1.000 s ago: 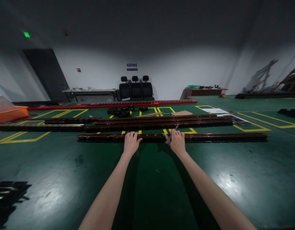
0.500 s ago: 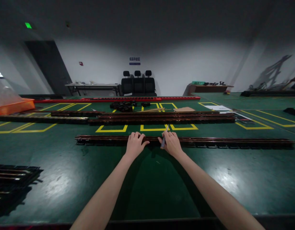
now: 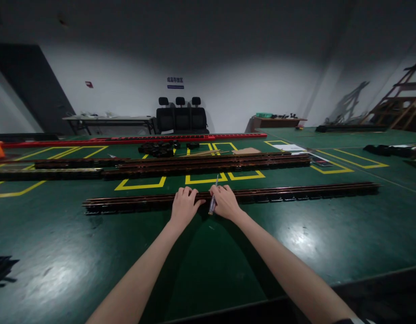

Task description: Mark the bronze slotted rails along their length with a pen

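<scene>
A long black rail with copper-coloured strips (image 3: pixel 295 192) lies across the green table in front of me, slightly tilted in view. My left hand (image 3: pixel 183 208) is closed over it left of its middle, fingers over the far side and thumb along the near side. Just to the right, my right hand (image 3: pixel 225 203) grips a screwdriver (image 3: pixel 212 206) with a clear handle, its thin shaft pointing away from me. The fingers of that hand also rest on the rail. What lies beneath both palms is hidden.
Behind the rail lies a bundle of similar rails (image 3: pixel 208 164), with another rail (image 3: pixel 59 174) to its left. Farther back are a black heap (image 3: pixel 157 149), cardboard (image 3: pixel 246 151), paper (image 3: pixel 288 147) and a long red rail (image 3: pixel 127 138). A dark part (image 3: pixel 2 269) sits at lower left.
My view has turned right, so the scene has shifted left. Both hands stay on the rail, and the right hand has come slightly closer to the left, still holding the screwdriver.
</scene>
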A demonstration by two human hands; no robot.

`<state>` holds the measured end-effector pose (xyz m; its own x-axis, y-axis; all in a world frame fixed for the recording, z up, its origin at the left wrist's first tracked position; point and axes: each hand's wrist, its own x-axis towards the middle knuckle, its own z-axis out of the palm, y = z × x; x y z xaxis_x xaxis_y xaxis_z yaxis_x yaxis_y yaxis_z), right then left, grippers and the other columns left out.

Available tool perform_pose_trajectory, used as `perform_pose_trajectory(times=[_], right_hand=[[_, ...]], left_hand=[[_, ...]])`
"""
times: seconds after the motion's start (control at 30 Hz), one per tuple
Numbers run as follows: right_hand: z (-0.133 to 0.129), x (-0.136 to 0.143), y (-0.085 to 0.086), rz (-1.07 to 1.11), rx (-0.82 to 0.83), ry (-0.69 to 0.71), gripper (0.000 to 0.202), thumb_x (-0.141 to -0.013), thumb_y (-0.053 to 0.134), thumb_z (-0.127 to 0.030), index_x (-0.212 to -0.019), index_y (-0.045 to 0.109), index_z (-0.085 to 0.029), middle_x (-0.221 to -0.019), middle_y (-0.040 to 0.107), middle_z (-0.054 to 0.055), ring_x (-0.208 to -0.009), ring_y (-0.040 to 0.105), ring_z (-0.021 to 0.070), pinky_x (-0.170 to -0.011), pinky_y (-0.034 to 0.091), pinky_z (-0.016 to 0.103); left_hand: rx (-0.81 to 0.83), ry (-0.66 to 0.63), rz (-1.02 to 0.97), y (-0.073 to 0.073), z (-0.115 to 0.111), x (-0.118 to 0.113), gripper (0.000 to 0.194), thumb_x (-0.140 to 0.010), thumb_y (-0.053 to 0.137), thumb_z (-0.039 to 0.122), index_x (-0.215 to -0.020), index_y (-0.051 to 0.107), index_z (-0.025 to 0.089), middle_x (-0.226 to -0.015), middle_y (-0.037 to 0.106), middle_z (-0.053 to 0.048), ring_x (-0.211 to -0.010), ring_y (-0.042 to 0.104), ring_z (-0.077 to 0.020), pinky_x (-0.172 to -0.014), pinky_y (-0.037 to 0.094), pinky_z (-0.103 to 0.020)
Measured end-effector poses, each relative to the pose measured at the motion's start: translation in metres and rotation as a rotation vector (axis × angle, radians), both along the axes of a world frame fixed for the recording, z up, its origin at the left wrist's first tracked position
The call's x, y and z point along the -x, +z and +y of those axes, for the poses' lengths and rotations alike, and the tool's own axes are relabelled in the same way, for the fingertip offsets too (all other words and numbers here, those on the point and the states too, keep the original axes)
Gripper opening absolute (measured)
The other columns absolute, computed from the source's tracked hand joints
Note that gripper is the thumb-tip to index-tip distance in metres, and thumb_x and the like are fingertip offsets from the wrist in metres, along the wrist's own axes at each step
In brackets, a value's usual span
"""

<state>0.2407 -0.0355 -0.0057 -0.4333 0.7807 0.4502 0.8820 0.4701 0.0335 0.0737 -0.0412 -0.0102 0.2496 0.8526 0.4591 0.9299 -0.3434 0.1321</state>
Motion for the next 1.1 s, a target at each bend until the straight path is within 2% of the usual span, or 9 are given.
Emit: perform_pose_trajectory(times=[0.1, 0.23, 0.3, 0.4, 0.5, 0.63, 0.77, 0.97, 1.1], right_hand=[[0.000, 0.002, 0.000, 0.039, -0.028, -0.034, 0.019, -0.072, 0.049, -0.011, -0.090, 0.052, -0.016, -0.082, 0.066, 0.008, -0.082, 0.059, 0.0227, -0.092, 0.029, 0.037], [0.000, 0.006, -0.001, 0.086, -0.058, -0.078, 0.018, -0.072, 0.047, -0.008, -0.088, 0.051, -0.017, -0.080, 0.066, 0.007, -0.084, 0.060, 0.0238, -0.097, 0.025, 0.041], [0.001, 0.005, -0.001, 0.121, -0.073, -0.090, 0.018, -0.074, 0.046, -0.007, -0.087, 0.051, -0.018, -0.080, 0.067, 0.007, -0.085, 0.060, 0.0241, -0.099, 0.023, 0.043], [0.005, 0.000, -0.004, 0.194, -0.084, -0.144, 0.020, -0.073, 0.045, -0.005, -0.086, 0.049, -0.019, -0.083, 0.068, 0.008, -0.088, 0.061, 0.0254, -0.099, 0.023, 0.045], [0.012, -0.009, -0.009, 0.264, -0.054, -0.222, 0.022, -0.070, 0.046, -0.004, -0.088, 0.048, -0.019, -0.086, 0.068, 0.011, -0.091, 0.062, 0.0278, -0.097, 0.026, 0.047], [0.019, -0.019, -0.015, 0.327, -0.048, -0.240, 0.026, -0.071, 0.044, -0.004, -0.093, 0.045, -0.019, -0.085, 0.069, 0.011, -0.094, 0.063, 0.0295, -0.094, 0.029, 0.050], [0.020, -0.022, -0.017, 0.385, -0.066, -0.178, 0.028, -0.068, 0.044, -0.004, -0.091, 0.043, -0.020, -0.088, 0.068, 0.011, -0.092, 0.062, 0.0289, -0.093, 0.032, 0.048], [0.015, -0.017, -0.017, 0.597, -0.051, -0.030, 0.026, -0.066, 0.045, -0.005, -0.085, 0.039, -0.021, -0.100, 0.067, 0.012, -0.094, 0.061, 0.0267, -0.089, 0.039, 0.044], [0.010, -0.012, -0.015, 0.558, -0.062, 0.048, 0.022, -0.069, 0.044, -0.006, -0.084, 0.041, -0.022, -0.102, 0.067, 0.012, -0.092, 0.061, 0.0274, -0.088, 0.040, 0.045]], left_hand=[[0.025, -0.017, 0.009, 0.003, 0.001, 0.001, 0.031, -0.087, 0.054, 0.041, -0.103, 0.065, 0.017, -0.105, 0.062, -0.010, -0.099, 0.052, -0.0257, -0.085, 0.045, -0.039], [0.025, -0.069, 0.039, 0.009, 0.000, 0.007, 0.033, -0.089, 0.051, 0.041, -0.111, 0.062, 0.019, -0.110, 0.064, -0.009, -0.106, 0.052, -0.0254, -0.090, 0.043, -0.039], [-0.011, -0.056, 0.063, 0.011, 0.002, 0.016, 0.037, -0.090, 0.049, 0.042, -0.116, 0.061, 0.019, -0.116, 0.063, -0.010, -0.111, 0.052, -0.0259, -0.096, 0.040, -0.042], [-0.004, 0.024, 0.104, 0.011, 0.010, 0.038, 0.044, -0.090, 0.046, 0.047, -0.122, 0.058, 0.019, -0.123, 0.061, -0.012, -0.119, 0.050, -0.0292, -0.104, 0.032, -0.049], [0.083, 0.168, 0.075, 0.007, 0.021, 0.067, 0.047, -0.091, 0.040, 0.051, -0.124, 0.057, 0.022, -0.127, 0.060, -0.012, -0.122, 0.049, -0.0317, -0.104, 0.029, -0.056], [0.130, 0.215, 0.039, -0.001, 0.029, 0.089, 0.048, -0.090, 0.041, 0.050, -0.126, 0.055, 0.023, -0.130, 0.058, -0.012, -0.124, 0.047, -0.0307, -0.105, 0.028, -0.054], [0.098, 0.209, 0.042, -0.004, 0.027, 0.085, 0.042, -0.089, 0.042, 0.049, -0.120, 0.060, 0.025, -0.119, 0.062, -0.011, -0.117, 0.050, -0.0309, -0.101, 0.033, -0.050], [0.088, 0.164, 0.046, 0.001, 0.016, 0.069, 0.043, -0.088, 0.045, 0.051, -0.114, 0.063, 0.023, -0.111, 0.061, -0.011, -0.108, 0.050, -0.0297, -0.097, 0.036, -0.047], [0.073, 0.105, 0.031, 0.002, 0.008, 0.052, 0.043, -0.088, 0.043, 0.054, -0.112, 0.064, 0.024, -0.105, 0.061, -0.010, -0.103, 0.051, -0.0281, -0.096, 0.036, -0.047]])
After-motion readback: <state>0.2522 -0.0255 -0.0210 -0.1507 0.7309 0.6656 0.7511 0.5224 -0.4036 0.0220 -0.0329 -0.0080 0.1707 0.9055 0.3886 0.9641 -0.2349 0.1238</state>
